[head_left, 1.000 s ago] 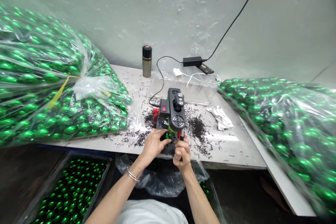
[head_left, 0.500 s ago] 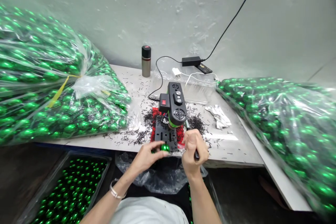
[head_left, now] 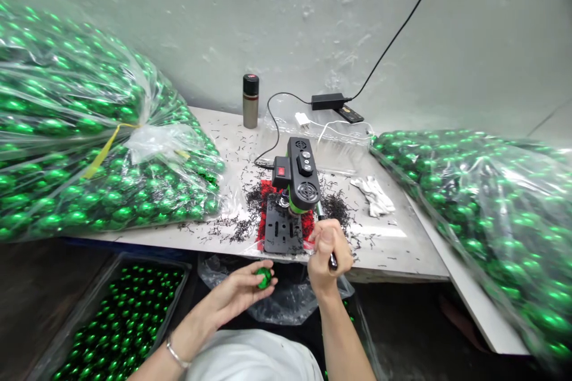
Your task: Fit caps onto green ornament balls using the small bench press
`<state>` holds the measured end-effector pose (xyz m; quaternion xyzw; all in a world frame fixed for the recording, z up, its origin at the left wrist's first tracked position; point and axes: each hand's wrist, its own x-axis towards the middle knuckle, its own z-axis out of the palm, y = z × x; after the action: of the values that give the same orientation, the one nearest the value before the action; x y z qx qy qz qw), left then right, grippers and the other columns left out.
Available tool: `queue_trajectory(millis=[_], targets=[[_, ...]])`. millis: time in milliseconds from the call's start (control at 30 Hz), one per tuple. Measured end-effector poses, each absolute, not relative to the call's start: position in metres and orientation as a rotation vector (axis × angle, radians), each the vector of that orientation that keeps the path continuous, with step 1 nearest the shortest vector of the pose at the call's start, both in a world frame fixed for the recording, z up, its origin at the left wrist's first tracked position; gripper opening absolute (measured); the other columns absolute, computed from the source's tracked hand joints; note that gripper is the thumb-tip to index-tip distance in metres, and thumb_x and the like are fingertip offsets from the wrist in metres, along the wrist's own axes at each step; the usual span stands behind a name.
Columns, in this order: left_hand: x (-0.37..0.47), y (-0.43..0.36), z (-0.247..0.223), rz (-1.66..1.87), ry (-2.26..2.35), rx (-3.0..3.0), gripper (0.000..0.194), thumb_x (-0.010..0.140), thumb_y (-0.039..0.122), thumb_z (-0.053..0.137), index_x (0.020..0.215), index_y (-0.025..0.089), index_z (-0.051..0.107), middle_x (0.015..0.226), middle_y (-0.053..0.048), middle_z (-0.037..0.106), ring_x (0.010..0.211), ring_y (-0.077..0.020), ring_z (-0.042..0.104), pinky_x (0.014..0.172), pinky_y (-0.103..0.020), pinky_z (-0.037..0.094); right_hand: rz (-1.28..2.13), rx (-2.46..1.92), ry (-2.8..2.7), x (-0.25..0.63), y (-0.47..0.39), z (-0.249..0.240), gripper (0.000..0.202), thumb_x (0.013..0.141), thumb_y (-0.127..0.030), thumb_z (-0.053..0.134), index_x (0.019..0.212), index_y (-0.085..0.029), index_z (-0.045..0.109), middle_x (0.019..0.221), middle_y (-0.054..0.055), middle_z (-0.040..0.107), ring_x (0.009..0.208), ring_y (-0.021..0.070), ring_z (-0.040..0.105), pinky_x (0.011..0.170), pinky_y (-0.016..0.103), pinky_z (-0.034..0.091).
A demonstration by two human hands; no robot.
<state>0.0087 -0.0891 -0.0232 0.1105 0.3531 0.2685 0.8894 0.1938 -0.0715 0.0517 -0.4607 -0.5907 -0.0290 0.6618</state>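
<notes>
A shiny green ball (head_left: 263, 277) lies in the curled fingers of my left hand (head_left: 243, 287), in front of the table edge. My right hand (head_left: 329, 256) is wrapped round the black-gripped lever (head_left: 333, 261) at the right side of a small black machine (head_left: 304, 175). The machine has a red switch and round vents on top. Its slotted black base plate (head_left: 279, 238) rests on a red mat (head_left: 264, 214), and no ball sits on the plate. Small black strips (head_left: 336, 209) are scattered round the machine.
Clear bags of green balls stand at left (head_left: 111, 196) and right (head_left: 473, 208). A tub of green balls (head_left: 129, 309) is below left. A bottle (head_left: 251, 101), power adapter (head_left: 328, 101), plastic tray (head_left: 342, 155) and white glove (head_left: 375, 195) are on the table.
My left hand has drawn the green ball off the front of the base plate, toward me and slightly left. My right hand remains on the lever.
</notes>
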Motion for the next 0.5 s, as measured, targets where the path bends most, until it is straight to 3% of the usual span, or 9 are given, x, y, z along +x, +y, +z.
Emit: queue_trajectory(millis=[67, 133, 233, 333, 500], targets=[[0.012, -0.075, -0.006, 0.657, 0.693, 0.300, 0.042, 0.069, 0.018, 0.086, 0.108, 0.012, 0.072, 0.101, -0.009, 0.074, 0.098, -0.0195, 0.070, 0.090, -0.027, 0.054, -0.071, -1.048, -1.331, 0.193, -0.071, 0.052, 0.034, 0.094, -0.009, 0.043, 0.062, -0.021, 0.039, 0.063, -0.002, 0.049, 0.060, 0.0105, 0.050, 0.056, 0.027, 0.036], [0.017, -0.059, 0.004, 0.736, 0.719, 0.370, 0.038, 0.076, 0.027, 0.083, 0.109, 0.013, 0.072, 0.096, -0.009, 0.075, 0.084, -0.0149, 0.070, 0.074, -0.022, 0.056, -0.081, -1.050, -1.335, 0.193, -0.071, 0.052, 0.034, 0.094, -0.009, 0.043, 0.062, -0.021, 0.039, 0.063, -0.002, 0.049, 0.059, 0.0104, 0.049, 0.056, 0.027, 0.036], [0.025, -0.039, 0.005, 0.822, 0.791, 0.418, 0.032, 0.075, 0.034, 0.084, 0.096, 0.012, 0.073, 0.085, -0.007, 0.076, 0.067, -0.0101, 0.066, 0.056, -0.016, 0.050, -0.094, -1.047, -1.345, 0.194, -0.071, 0.050, 0.034, 0.094, -0.009, 0.043, 0.062, -0.021, 0.039, 0.062, -0.003, 0.048, 0.059, 0.0104, 0.048, 0.055, 0.027, 0.035], [0.029, -0.028, 0.001, 0.853, 0.806, 0.426, 0.026, 0.071, 0.030, 0.087, 0.084, 0.014, 0.071, 0.084, -0.007, 0.076, 0.071, -0.0119, 0.067, 0.060, -0.017, 0.052, -0.091, -1.058, -1.351, 0.194, -0.072, 0.048, 0.034, 0.094, -0.010, 0.043, 0.062, -0.021, 0.040, 0.063, -0.002, 0.048, 0.059, 0.0108, 0.049, 0.055, 0.028, 0.036], [0.032, -0.024, -0.002, 0.912, 0.850, 0.468, 0.044, 0.062, 0.021, 0.090, 0.101, 0.016, 0.071, 0.092, -0.006, 0.076, 0.084, -0.0151, 0.071, 0.078, -0.024, 0.056, -0.064, -1.076, -1.330, 0.194, -0.071, 0.052, 0.032, 0.094, -0.011, 0.043, 0.064, -0.021, 0.041, 0.064, -0.002, 0.049, 0.060, 0.0116, 0.050, 0.057, 0.028, 0.037]])
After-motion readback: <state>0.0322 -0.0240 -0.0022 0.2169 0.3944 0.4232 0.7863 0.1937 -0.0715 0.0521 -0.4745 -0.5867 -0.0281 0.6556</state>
